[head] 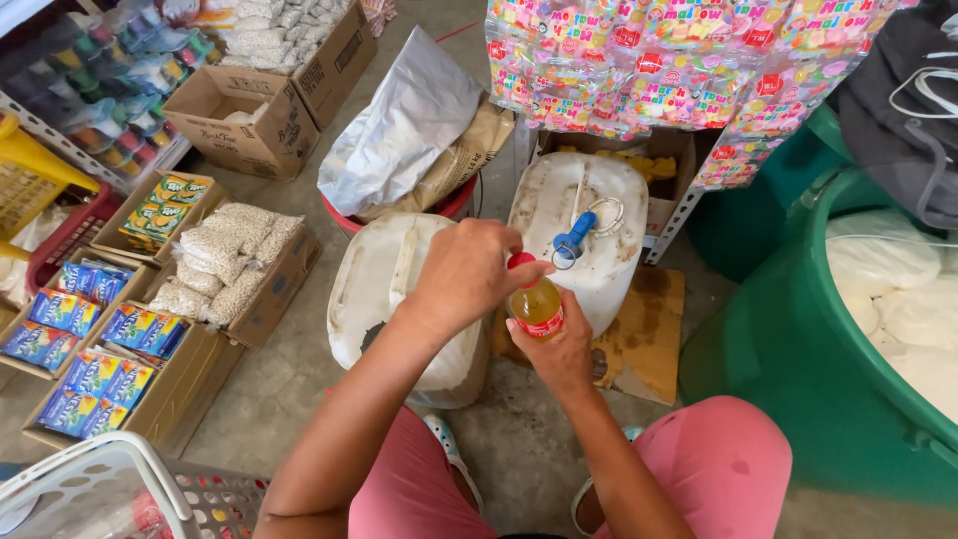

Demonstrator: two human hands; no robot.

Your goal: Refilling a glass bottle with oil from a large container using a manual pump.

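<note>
Pink-clad knees (718,459) fill the bottom edge, feet on bare concrete floor (519,439) between them. Both forearms reach forward to a small bottle (537,307) of amber liquid, held upright above the floor, just in front of two grimy white jerrycans. Right hand (564,349) wraps the bottle from below, fingers closed round its lower half. Left hand (467,274) comes over the top, fingertips pinched on the red cap (520,262); whether the cap is turning on or off, cannot tell. Right-hand jerrycan (584,235) carries a blue tap (574,240) on its face, close behind the cap; it stands on flattened cardboard (649,339). Left-hand jerrycan (394,299) sits partly under the left forearm. Judgement: the cap work goes best with the bottle kept plumb, since the liquid looks to stand high; lower hand steady, only the upper fingers turning, and a dry grip, as an oily cap would slip. Around: green bin (798,369) with white bags at right, hanging pink sweet packets (679,60) above, silver bag (399,125) in a red tub, open cartons of snack packets (85,339) and bagged beans (225,260) at left, white basket (110,489) at near left.
</note>
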